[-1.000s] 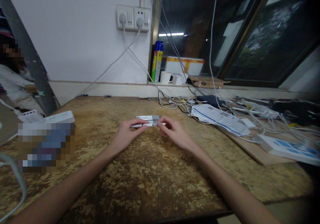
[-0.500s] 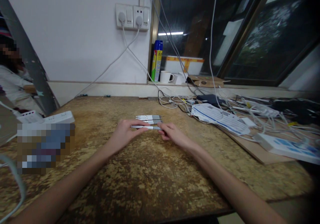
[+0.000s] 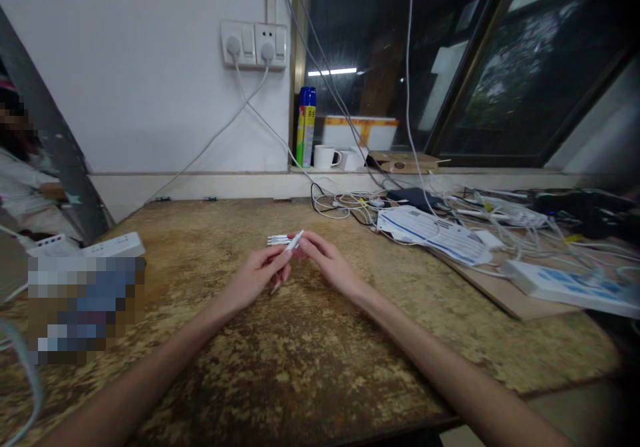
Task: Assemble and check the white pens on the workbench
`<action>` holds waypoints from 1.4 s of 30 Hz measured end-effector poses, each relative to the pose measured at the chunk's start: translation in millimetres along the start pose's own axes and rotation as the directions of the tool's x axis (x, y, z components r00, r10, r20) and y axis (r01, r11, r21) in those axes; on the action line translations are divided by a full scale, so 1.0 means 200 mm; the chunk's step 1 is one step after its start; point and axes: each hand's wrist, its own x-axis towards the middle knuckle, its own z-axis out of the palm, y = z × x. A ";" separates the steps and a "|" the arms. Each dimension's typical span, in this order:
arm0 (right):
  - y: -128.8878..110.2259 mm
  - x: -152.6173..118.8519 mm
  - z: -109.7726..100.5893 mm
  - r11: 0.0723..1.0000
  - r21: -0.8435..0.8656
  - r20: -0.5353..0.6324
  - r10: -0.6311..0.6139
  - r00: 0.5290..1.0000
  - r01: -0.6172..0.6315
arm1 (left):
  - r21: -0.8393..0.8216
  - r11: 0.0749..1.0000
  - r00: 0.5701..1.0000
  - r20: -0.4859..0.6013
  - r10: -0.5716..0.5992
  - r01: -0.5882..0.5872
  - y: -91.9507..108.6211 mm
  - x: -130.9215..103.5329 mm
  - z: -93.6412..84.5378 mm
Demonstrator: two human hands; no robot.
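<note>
A slim white and grey pen (image 3: pixel 295 240) is tilted between my hands, its upper end pointing away to the right. My left hand (image 3: pixel 260 270) is closed around its middle, and the lower end shows below the fingers. Against the upper part of the pen, my right hand (image 3: pixel 327 260) has its fingers curled in; the fingertips are partly hidden. Just behind the hands, several similar pens (image 3: pixel 277 240) lie side by side on the worn wooden table (image 3: pixel 240 367), mostly covered by my right hand.
At the left are a white power strip (image 3: pixel 117 244) and a blurred-out item. Tangled cables, a printed white bag (image 3: pixel 433 234) and another power strip (image 3: pixel 570 290) on a board lie at the right. A spray can (image 3: pixel 306 130) and a mug (image 3: pixel 326 156) stand on the sill.
The pen has turned from lying level across both hands to a steep slant. My left hand has rolled with it, and my right hand has shifted over the row of pens. The view has moved slightly.
</note>
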 end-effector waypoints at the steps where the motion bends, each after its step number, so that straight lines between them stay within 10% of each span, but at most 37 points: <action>1: 0.00 0.02 0.02 1.000 0.019 -0.002 -0.008 1.000 0.008 | -0.004 1.000 1.000 0.005 -0.005 0.005 0.00 0.00 0.01; 8: -0.03 0.17 0.10 0.937 0.349 -0.169 0.092 0.981 -0.028 | -0.070 0.996 0.999 -0.020 -0.048 0.046 0.02 -0.02 0.03; 17: -0.20 0.13 -0.11 0.420 0.904 -0.164 0.160 0.973 0.084 | -0.048 0.998 0.998 -0.027 -0.049 0.048 -0.05 0.00 -0.01; 42: -0.20 0.08 -0.14 0.414 0.908 -0.159 0.181 0.971 0.072 | 0.044 0.997 0.996 -0.060 -0.065 0.068 -0.05 0.00 -0.04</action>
